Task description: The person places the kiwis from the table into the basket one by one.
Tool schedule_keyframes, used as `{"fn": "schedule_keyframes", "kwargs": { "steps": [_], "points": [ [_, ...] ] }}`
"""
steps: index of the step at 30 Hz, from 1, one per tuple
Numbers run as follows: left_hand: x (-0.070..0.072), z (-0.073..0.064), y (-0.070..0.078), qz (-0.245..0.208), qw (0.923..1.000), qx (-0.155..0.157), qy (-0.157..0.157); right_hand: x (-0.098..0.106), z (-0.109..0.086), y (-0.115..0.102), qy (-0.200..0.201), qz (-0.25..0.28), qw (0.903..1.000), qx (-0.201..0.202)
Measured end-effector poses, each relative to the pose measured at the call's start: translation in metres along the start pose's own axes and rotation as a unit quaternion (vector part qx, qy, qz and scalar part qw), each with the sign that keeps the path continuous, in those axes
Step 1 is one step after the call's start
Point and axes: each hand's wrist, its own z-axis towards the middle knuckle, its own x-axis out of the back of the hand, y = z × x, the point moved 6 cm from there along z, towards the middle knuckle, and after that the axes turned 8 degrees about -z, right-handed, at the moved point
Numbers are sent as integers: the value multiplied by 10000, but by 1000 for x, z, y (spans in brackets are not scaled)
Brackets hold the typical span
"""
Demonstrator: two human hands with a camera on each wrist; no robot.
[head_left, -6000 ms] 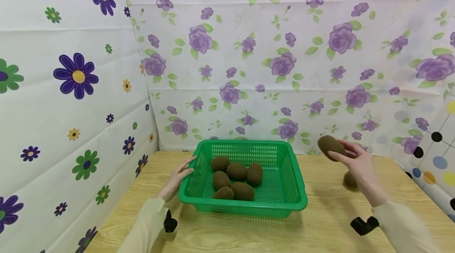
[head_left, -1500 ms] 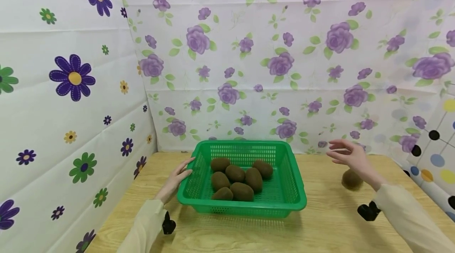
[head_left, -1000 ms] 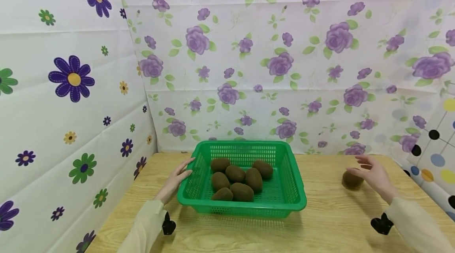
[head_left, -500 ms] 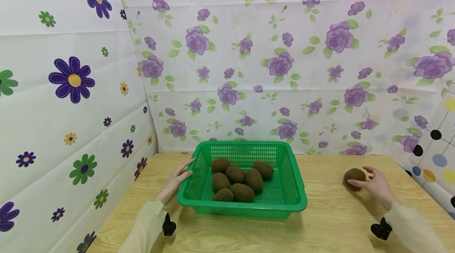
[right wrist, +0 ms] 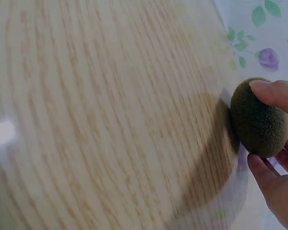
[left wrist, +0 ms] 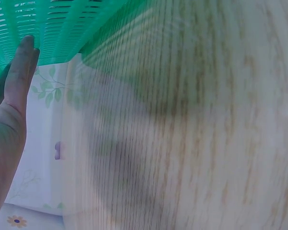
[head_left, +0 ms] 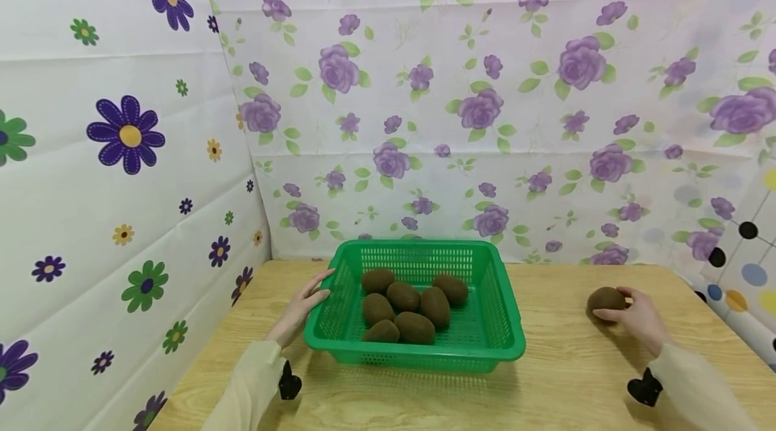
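Note:
On the right of the table, a brown fuzzy kiwi (head_left: pixel 604 302) sits between the thumb and fingers of my right hand (head_left: pixel 644 320). The right wrist view shows the thumb on one side of this kiwi (right wrist: pixel 259 119) and the fingertips on the other. It appears to rest on the tabletop. My left hand (head_left: pixel 298 310) rests against the left side of a green plastic basket (head_left: pixel 418 350). In the left wrist view its fingers (left wrist: pixel 20 72) lie fairly straight along the slotted wall. Several kiwis (head_left: pixel 415 327) lie inside the basket, mostly toward its left and middle.
The wood-grain table (head_left: pixel 564 377) runs back to a white cloth wall (head_left: pixel 424 114) with purple roses. A flower-print cloth (head_left: pixel 60 175) stands on the left, and a dotted cloth (head_left: pixel 736 269) on the right. Black wrist mounts (head_left: pixel 289 382) hang below both sleeves.
Six seconds ago my right hand held another kiwi in the air; one more kiwi now lies in the basket. My right hand moved right and down, and now grips the table kiwi. The left hand stayed.

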Motion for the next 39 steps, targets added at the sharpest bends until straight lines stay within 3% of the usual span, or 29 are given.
{"fn": "schedule_keyframes", "kwargs": {
  "steps": [7,13,27,31,39],
  "points": [
    [0,1,0,-29,10000,5,-36,2,0,-6,-320,131,9994,-3],
    [0,1,0,-164,9998,118,-55,7,5,-35,-718,681,9939,491],
    [-1,0,2,-299,9994,128,-67,5,18,-131,-1363,1096,9746,1396],
    [-2,0,2,-157,9998,76,-85,-1,18,-160,-1669,1339,9639,1582],
    [-1,-1,2,-34,9999,66,-87,-24,25,-229,-2111,1213,9535,1775]
  ]
}}
